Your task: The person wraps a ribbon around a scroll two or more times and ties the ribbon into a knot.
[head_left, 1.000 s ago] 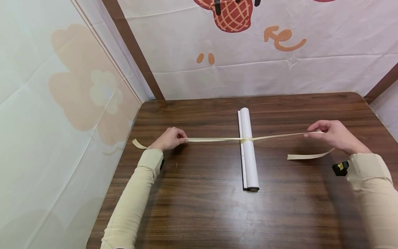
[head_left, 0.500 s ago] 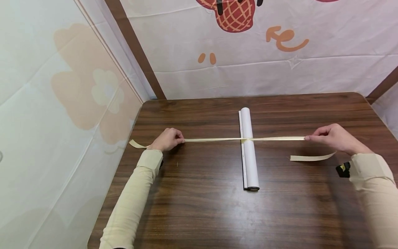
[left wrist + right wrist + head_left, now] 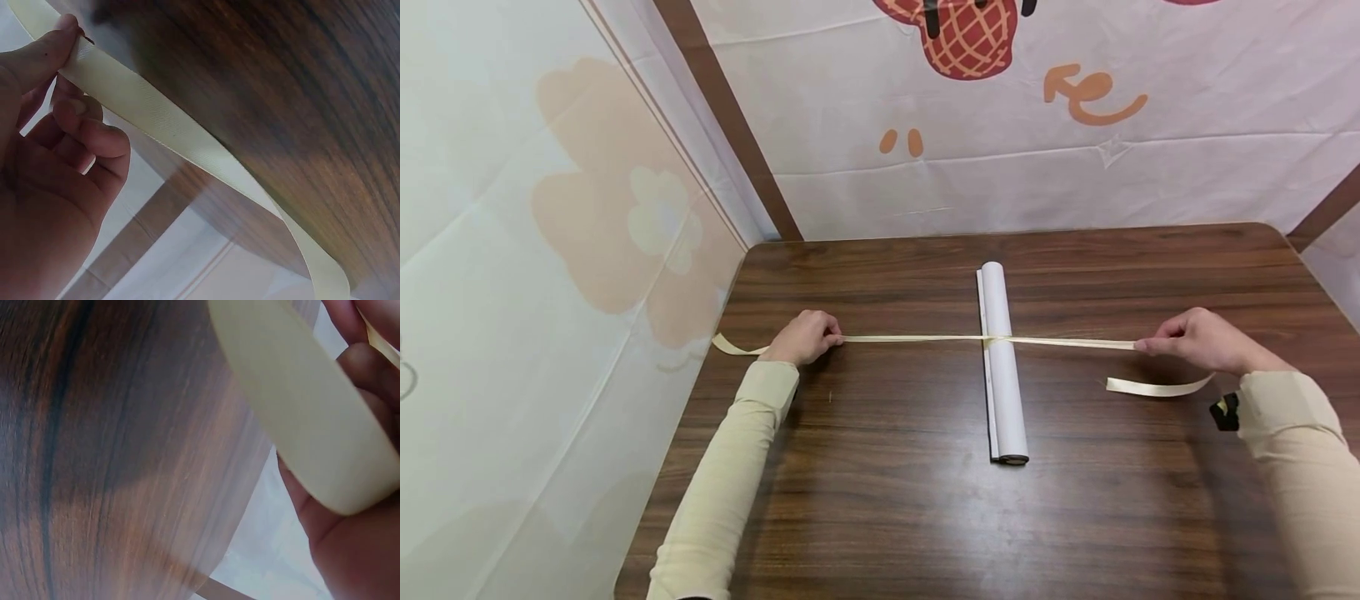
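A white paper roll (image 3: 1006,375) lies lengthwise on the table, a flat strip along its left side. Round its middle passes a cream ribbon (image 3: 917,338), crossing on top and stretched out taut to both sides. My left hand (image 3: 805,337) pinches the ribbon's left length between thumb and fingers; in the left wrist view the loose ribbon tail (image 3: 169,122) runs past the palm. On the other side my right hand (image 3: 1206,340) pinches the right length. Its free ribbon tail (image 3: 1157,388) curves below the hand, and passes close to the right wrist camera.
The dark wood table (image 3: 880,500) has rounded far corners. A white printed cloth (image 3: 850,192) hangs behind it, and another cloth (image 3: 550,375) stands along the left side. A black wrist camera (image 3: 1225,412) sits under the right cuff.
My right hand has closed its fingers on the ribbon and come down slightly, drawing the right length straight and lower. The left hand has shifted slightly left. The roll stays in place.
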`<control>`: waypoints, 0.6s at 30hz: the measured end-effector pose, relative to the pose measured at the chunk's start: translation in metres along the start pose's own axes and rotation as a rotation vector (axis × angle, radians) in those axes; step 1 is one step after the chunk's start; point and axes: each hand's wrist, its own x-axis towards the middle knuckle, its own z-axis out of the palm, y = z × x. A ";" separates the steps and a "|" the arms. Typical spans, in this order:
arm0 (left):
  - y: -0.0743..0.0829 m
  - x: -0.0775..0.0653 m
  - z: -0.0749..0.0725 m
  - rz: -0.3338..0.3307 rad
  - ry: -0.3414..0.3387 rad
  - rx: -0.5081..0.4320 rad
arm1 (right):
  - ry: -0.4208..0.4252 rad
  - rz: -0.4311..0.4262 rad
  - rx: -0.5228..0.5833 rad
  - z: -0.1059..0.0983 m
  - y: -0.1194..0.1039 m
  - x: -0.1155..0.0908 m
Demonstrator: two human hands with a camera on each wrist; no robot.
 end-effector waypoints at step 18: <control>-0.003 0.001 0.006 -0.044 0.018 0.050 | 0.006 -0.011 -0.061 0.008 0.003 0.004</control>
